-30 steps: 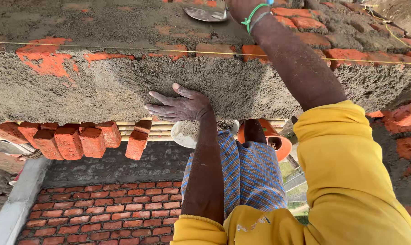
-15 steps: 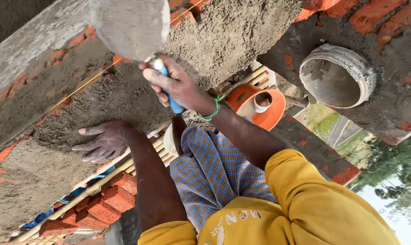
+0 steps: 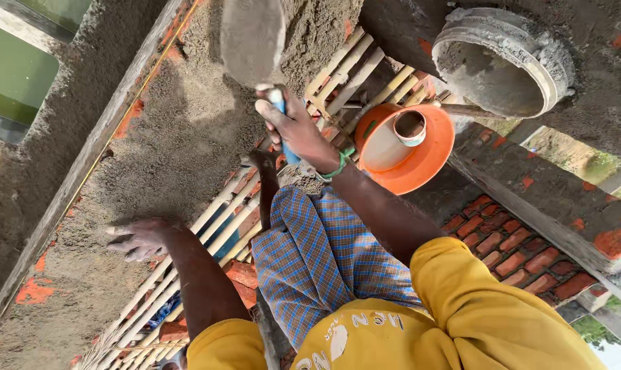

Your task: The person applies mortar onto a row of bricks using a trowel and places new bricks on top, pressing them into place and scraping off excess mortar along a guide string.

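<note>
My right hand (image 3: pixel 293 127) has a closed grip on the blue-handled trowel (image 3: pixel 252 38), its blade over the wet mortar (image 3: pixel 180 144) on the wall. My left hand (image 3: pixel 142 238) rests open, flat on the mortar. I judge I'm spreading; smoothing needs steady pressure.

Rough, grainy grey mortar (image 3: pixel 180 137) spread matt over a brick wall, with patches of coarse orange-red brick (image 3: pixel 33 291) showing through. Dull metal trowel blade (image 3: pixel 252 38), smeared with mortar, on a smooth blue plastic handle (image 3: pixel 283 127) gripped in the right hand (image 3: pixel 293 127). Left hand (image 3: pixel 142 238) flat on the gritty mortar. Pale, dry bamboo scaffold poles (image 3: pixel 221 219). Glossy orange plastic basin (image 3: pixel 410 147). Mortar-crusted grey pan (image 3: pixel 502 58). Soft blue checked cloth (image 3: pixel 324 267) and matt yellow knit sleeves (image 3: pixel 488 301).
</note>
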